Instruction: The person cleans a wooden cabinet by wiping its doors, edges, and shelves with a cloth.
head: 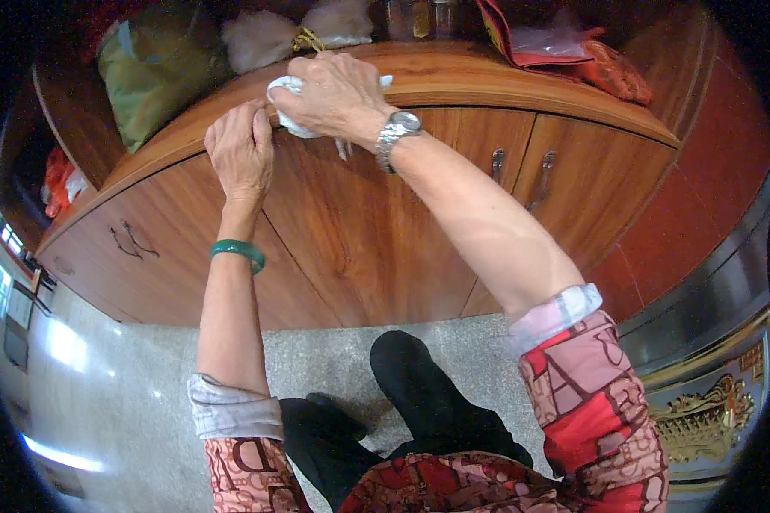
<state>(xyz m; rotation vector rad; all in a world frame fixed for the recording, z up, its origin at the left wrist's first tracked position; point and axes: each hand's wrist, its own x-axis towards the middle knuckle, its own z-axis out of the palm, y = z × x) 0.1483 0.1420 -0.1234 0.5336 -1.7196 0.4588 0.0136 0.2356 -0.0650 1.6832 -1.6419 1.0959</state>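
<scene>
My right hand (335,91) presses a crumpled white cloth (300,128) against the front edge of a wooden cabinet top (449,86). Part of the cloth shows under the thumb, and a small corner sticks out past the far side of the hand. Left of it, my left hand (240,147) rests at the same edge with its fingers curled and their tips hidden. Whether it grips the edge cannot be seen. A green bangle (237,249) circles my left wrist, and a metal wristwatch (396,136) my right.
On the cabinet's shelf stand an olive-green bag (144,83), tied plastic bags (260,40), glass containers (420,18) and a red bag (613,67). Below are wooden doors (346,224) with metal handles (545,170). A gilt-carved panel (706,410) stands right of the speckled floor (147,385).
</scene>
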